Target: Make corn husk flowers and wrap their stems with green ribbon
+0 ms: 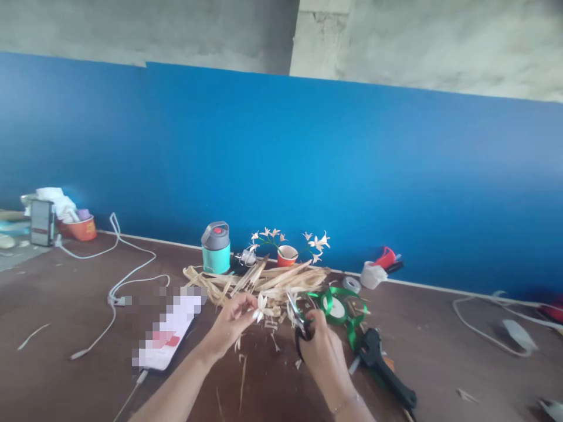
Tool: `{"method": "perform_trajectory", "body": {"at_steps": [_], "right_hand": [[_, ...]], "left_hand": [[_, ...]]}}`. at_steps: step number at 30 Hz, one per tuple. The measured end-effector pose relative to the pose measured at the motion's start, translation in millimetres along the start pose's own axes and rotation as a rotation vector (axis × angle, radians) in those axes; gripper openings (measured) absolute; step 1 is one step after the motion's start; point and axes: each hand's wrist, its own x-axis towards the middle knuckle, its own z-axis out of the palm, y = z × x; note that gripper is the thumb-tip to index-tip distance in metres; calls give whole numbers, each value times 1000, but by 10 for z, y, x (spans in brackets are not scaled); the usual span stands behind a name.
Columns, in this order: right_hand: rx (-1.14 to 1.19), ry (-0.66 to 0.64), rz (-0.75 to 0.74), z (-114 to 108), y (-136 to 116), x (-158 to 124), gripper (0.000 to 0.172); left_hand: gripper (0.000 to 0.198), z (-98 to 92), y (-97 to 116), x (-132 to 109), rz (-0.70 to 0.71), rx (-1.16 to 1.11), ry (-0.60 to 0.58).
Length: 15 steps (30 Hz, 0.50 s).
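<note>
Between the thumb and fingers of my left hand is a small pale flower with narrow petals. My right hand is wrapped round the dark handles of a pair of scissors, whose metal blades point up and away to the left. The flower and the blades are apart. Just beyond both hands lies a heap of dry husk strips. A spool of green ribbon sits to the right of the scissors, its ribbon loosely unwound. Small husk scraps are scattered between my hands.
A phone on a cable lies left; a black glue gun lies right. Behind the husks stand a teal flask and a paper cup with flower stems. A roll of tape is near the blue partition.
</note>
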Motion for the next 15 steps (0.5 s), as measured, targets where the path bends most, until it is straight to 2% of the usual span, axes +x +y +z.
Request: {"method": "perform_trajectory", "body": {"at_steps": [4, 8, 11, 15], "right_hand": [[-295, -56, 37, -44, 76, 46, 9], [-358, -73, 50, -70, 37, 49, 17], [-327, -73, 69, -68, 25, 70, 23], [-82, -89, 116, 10, 167, 124, 30]], "left_hand": [[11, 83, -35, -20, 47, 52, 36], [8, 147, -93, -33, 129, 135, 131], [10, 191, -106, -38, 134, 136, 189], [15, 250, -77, -46, 52, 57, 219]]}}
